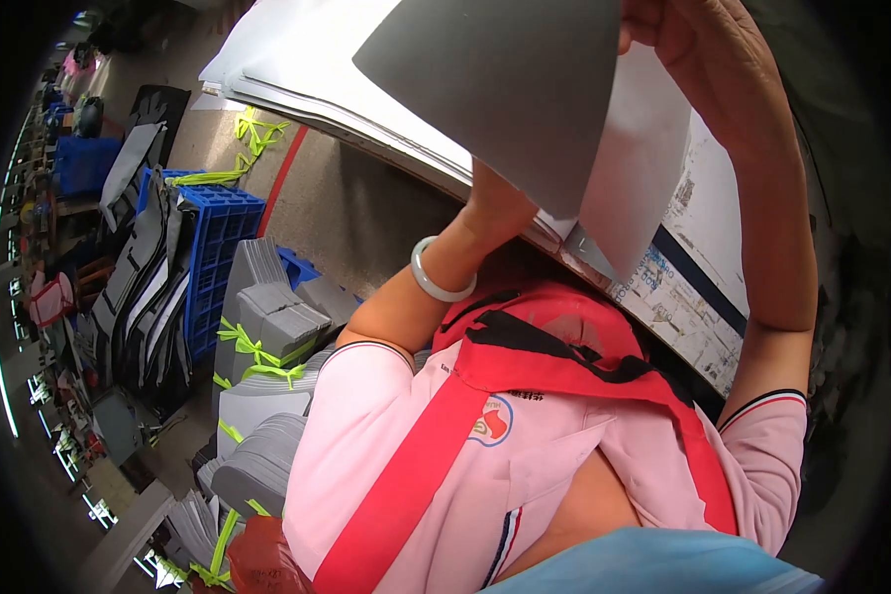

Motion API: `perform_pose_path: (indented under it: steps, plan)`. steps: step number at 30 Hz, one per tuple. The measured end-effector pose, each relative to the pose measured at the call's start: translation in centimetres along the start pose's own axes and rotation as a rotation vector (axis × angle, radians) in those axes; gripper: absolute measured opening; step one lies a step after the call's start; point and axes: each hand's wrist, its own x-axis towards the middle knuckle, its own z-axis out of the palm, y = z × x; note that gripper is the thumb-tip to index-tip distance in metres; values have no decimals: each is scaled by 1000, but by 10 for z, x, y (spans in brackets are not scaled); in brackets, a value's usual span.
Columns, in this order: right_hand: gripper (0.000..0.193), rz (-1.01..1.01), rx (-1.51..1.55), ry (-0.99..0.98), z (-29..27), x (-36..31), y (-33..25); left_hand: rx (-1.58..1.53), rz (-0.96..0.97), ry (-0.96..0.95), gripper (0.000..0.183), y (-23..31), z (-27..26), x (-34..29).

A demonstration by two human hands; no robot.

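My right grip closed on the edge of a grey sheet, my left grip partly hidden behind it, its hold impossible to tell, desk beneath.

Glare bleaches the white sheets at the top, against which the grey sheet looks dim, while shadow pools on the floor below. Strip lights burn white along the left rim (where the fisheye bends and squeezes everything). The pink shirt is crisp; the distant background is soft, the right side murky, the corners black.
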Motion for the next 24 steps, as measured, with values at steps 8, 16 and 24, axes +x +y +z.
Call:
perform_pose_path:
  steps: [8,16,24]
  plan:
    - [19,373,-1243,513,-57,-65,75,-194,-464,544,34,-86,-251,62]
    - [34,709,-995,941,-24,-104,135,31,-700,627,57,-135,-324,43]
    - [44,790,-1359,1055,-19,-100,139,481,-433,42,29,-106,-308,91]
